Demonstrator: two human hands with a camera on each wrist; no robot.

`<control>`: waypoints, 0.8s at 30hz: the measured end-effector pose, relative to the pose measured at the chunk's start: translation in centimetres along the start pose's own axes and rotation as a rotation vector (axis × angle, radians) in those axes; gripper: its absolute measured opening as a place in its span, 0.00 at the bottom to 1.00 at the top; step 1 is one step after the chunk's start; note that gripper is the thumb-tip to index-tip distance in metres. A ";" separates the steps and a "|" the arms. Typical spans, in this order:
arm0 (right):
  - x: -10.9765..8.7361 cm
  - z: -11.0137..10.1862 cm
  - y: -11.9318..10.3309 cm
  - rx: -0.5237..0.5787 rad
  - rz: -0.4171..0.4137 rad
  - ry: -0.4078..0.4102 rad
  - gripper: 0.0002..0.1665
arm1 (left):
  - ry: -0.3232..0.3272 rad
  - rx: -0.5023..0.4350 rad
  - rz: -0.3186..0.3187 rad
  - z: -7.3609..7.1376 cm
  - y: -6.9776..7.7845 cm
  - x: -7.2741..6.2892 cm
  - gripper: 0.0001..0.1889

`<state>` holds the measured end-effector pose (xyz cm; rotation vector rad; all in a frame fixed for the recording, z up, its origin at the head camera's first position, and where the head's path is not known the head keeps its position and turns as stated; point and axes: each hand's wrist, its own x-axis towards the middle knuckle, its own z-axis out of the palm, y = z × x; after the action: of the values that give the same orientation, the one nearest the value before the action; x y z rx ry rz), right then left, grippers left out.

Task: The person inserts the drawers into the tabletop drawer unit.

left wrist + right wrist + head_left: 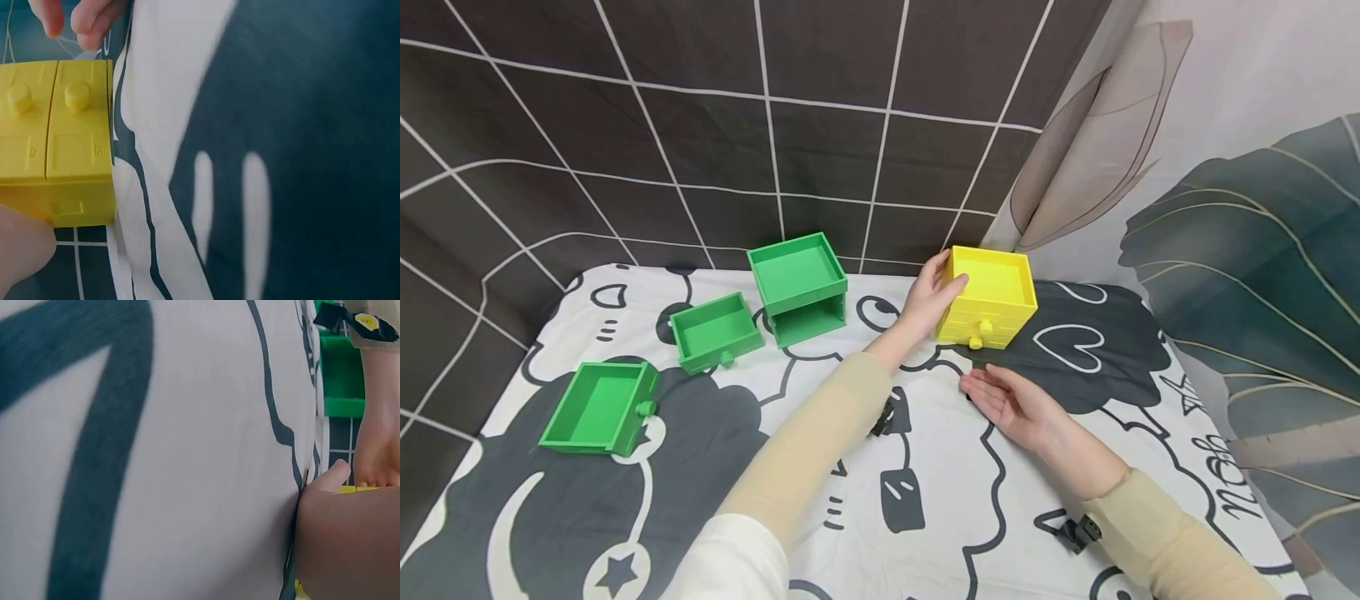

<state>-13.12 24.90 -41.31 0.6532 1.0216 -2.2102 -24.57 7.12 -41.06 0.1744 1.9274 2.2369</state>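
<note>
A small yellow chest of drawers (987, 297) with round knobs and a shallow tray top stands at the back right. My left hand (927, 297) rests against its left side, thumb reaching over the upper rim and fingers stretched toward the rear corner. Two knobbed drawer fronts (78, 125) show in the left wrist view. My right hand (1011, 407) is in front of the chest, apart from it, holding nothing, palm turned toward the left. In the right wrist view, the right hand (344, 531) covers most of the yellow chest, and the left hand (380, 456) appears beyond it.
Left of the yellow chest is a green cabinet (801, 275) with an open front. A green drawer (717, 332) lies beside it, and another green drawer (597, 407) is farther left. A dark tiled-pattern backdrop (700, 125) rises behind the printed cloth (947, 467).
</note>
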 end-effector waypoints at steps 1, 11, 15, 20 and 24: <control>-0.1 0.0 0.0 -0.007 0.000 -0.004 0.20 | -0.008 0.014 -0.005 -0.1 0.0 -0.1 0.35; -0.8 0.3 -0.8 -0.075 -0.018 -0.045 0.20 | -0.088 0.037 -0.058 -1.6 -0.1 -2.2 0.35; -0.9 0.7 -1.1 -0.111 -0.012 -0.050 0.19 | -0.124 0.012 -0.090 -2.2 -0.3 -3.6 0.34; -1.1 1.4 -1.4 -0.138 -0.004 -0.064 0.19 | -0.164 0.037 -0.103 -3.3 -0.5 -5.4 0.32; -1.1 1.9 -1.5 -0.155 0.001 -0.065 0.17 | -0.197 0.066 -0.106 -4.4 -0.6 -6.9 0.32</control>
<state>-13.75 24.56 -38.73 0.5092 1.1452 -2.1122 -18.67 1.49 -42.11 0.2833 1.8617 2.0087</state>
